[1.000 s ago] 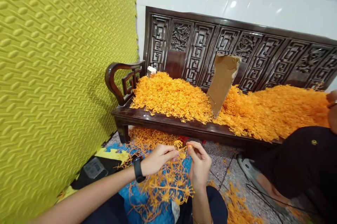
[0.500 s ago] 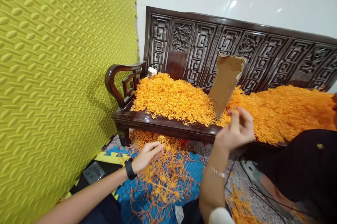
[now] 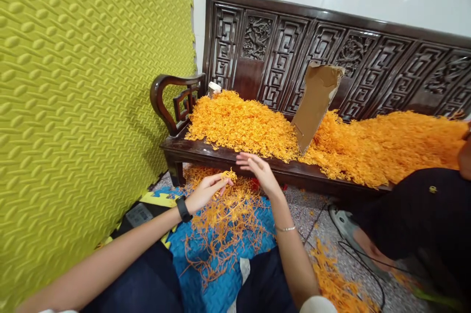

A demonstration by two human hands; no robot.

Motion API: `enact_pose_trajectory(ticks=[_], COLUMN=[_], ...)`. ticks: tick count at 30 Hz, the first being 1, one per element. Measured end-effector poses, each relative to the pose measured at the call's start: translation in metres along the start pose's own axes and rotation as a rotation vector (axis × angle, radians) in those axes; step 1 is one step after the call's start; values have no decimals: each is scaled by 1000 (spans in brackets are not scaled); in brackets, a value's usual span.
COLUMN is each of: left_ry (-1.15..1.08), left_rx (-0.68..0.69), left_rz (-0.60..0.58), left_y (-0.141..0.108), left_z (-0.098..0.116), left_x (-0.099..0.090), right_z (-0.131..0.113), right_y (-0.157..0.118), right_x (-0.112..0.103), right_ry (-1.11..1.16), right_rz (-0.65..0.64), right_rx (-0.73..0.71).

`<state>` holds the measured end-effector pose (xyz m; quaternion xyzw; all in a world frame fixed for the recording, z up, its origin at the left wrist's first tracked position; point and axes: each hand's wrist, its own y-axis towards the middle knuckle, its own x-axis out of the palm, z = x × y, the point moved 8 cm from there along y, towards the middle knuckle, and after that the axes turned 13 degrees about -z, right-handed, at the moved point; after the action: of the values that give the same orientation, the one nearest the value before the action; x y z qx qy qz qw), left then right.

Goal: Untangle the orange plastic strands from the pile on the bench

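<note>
In the head view my left hand [image 3: 206, 193] pinches a small yellow-orange spider-shaped piece [image 3: 230, 174] at its fingertips, over the floor in front of the bench. My right hand [image 3: 260, 171] is just to the right of it, fingers stretched out and holding nothing visible. Behind both hands, a pile of similar orange pieces [image 3: 239, 124] covers the left part of the dark carved wooden bench [image 3: 206, 148]. Thin orange branching strands [image 3: 221, 239] lie below my hands on a blue foam mat [image 3: 176, 273].
A cardboard piece [image 3: 314, 102] stands upright between the left pile and a larger orange pile [image 3: 390, 141]. A person in dark clothing [image 3: 423, 215] is close on the right. Yellow foam matting [image 3: 91, 82] rises at left. More orange bits [image 3: 334, 278] lie on the floor.
My right hand has moved left from near the cardboard to beside my left hand, and its fingers have opened out. My left hand still pinches a piece. The view has tilted down slightly.
</note>
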<state>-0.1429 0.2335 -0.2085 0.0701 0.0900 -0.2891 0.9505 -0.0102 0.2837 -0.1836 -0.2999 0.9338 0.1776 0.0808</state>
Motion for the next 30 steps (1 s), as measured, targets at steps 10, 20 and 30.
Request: enact_pose_trajectory(ticks=[10, 20, 30], left_ry=[99, 25, -43], left_rx=[-9, -38, 83], left_rz=[-179, -469, -491], left_y=[-11, -31, -39], left_z=[-3, 24, 71], left_x=[35, 90, 89], right_z=[1, -38, -93], right_y=[-82, -167, -158], right_x=[28, 31, 38], right_ry=[-63, -181, -178], right_rz=[367, 746, 998], right_rx=[81, -99, -579])
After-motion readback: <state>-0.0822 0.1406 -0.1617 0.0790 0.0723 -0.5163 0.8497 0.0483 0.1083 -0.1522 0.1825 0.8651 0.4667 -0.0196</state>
